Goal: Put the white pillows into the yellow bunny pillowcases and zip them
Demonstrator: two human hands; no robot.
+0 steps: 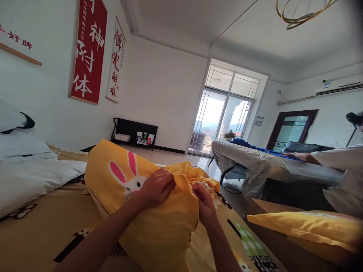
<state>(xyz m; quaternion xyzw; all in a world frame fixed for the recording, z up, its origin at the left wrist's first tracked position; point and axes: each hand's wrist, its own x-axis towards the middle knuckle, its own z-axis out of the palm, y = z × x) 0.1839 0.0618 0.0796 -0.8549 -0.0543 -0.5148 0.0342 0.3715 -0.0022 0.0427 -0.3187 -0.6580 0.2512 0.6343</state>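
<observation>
While, in the head view, the left hand (159, 188) is clutching the yellow rabbit-print cloth (167, 226), the right hand (205, 204) is pinching its edge. The cloth is resting on the patterned sheet (42, 234) near the far edge; a yellow cushion (314, 228) is lying beyond the sheet's right edge.
</observation>
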